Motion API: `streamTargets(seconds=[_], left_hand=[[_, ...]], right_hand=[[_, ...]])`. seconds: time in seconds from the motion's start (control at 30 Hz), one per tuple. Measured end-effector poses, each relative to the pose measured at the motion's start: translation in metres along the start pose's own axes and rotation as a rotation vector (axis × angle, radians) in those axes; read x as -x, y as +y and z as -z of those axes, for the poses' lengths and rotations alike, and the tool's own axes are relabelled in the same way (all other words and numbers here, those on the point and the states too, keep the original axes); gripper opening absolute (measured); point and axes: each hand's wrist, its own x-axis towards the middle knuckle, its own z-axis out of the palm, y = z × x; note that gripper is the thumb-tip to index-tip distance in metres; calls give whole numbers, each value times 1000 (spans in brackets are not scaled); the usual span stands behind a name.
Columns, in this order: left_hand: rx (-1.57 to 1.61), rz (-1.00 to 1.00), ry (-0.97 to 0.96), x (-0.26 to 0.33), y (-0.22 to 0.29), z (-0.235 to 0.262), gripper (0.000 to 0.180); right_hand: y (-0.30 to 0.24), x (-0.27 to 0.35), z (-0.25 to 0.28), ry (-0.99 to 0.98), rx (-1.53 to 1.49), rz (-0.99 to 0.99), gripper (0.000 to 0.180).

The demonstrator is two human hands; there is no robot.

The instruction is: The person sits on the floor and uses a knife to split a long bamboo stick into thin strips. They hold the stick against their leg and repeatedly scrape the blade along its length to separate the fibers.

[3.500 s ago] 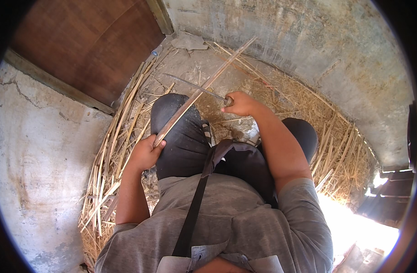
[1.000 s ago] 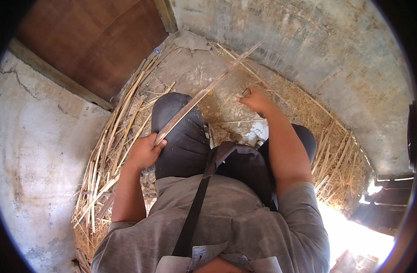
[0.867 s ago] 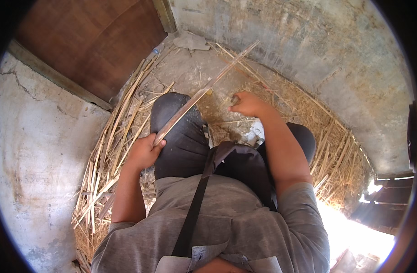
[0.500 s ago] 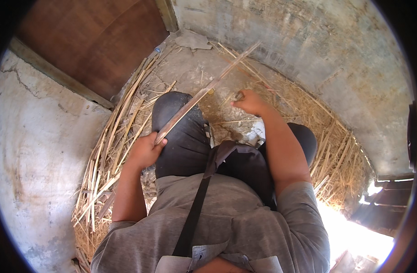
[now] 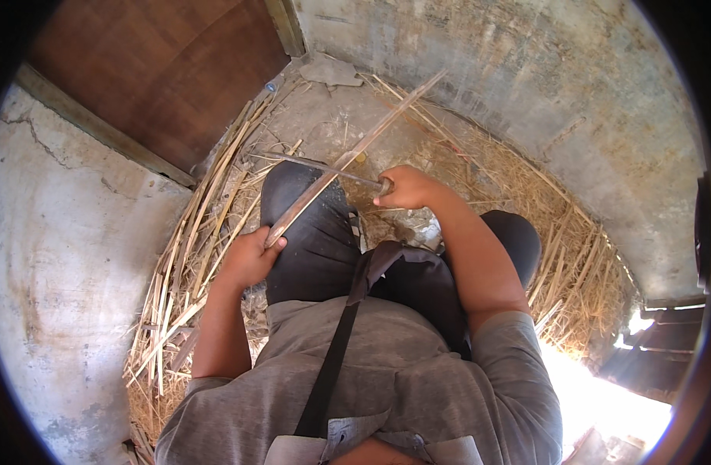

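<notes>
My left hand [image 5: 248, 257] is closed round the lower end of a long, flat bamboo strip [image 5: 301, 204]. The strip slants up and away to the right, over my left knee, its far end near the back wall. My right hand [image 5: 407, 188] grips the handle of a long, thin-bladed knife [image 5: 357, 178]. Its blade points left and crosses the strip above my knee. Whether the edge bites into the strip cannot be made out.
Long split strips [image 5: 186, 225] lie heaped along the left wall. Shavings and more strips [image 5: 569, 240] cover the floor at the right. A flat stone slab [image 5: 330, 70] lies by the back wall [image 5: 510, 70], near a brown door [image 5: 162, 70]. White scraps [image 5: 431, 231] lie between my legs.
My right hand has moved slightly left and down, and the knife blade now shows clearly across the strip. The left hand and the strip have stayed almost still.
</notes>
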Motion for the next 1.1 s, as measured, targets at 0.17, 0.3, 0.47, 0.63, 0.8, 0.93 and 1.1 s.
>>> streamTargets(seconds=[0.17, 0.3, 0.47, 0.63, 0.8, 0.93, 1.1], left_hand=[[1, -18, 9, 0, 1, 1, 38], [-7, -4, 5, -1, 2, 1, 38], [-8, -24, 12, -1, -2, 0, 38], [-11, -6, 1, -1, 0, 1, 37], [-3, 2, -4, 0, 5, 2, 40], [-7, -11, 1, -1, 3, 1, 39], [7, -6, 11, 0, -1, -1, 37]], right_hand=[[37, 3, 8, 242, -81, -218, 65], [52, 3, 16, 223, -298, -422, 68], [21, 9, 10, 172, -66, -229, 66], [-1, 4, 6, -39, -120, -127, 64], [24, 1, 6, 155, 27, -124, 64], [45, 0, 0, 295, -117, -231, 68], [30, 5, 8, 227, -116, -246, 69]])
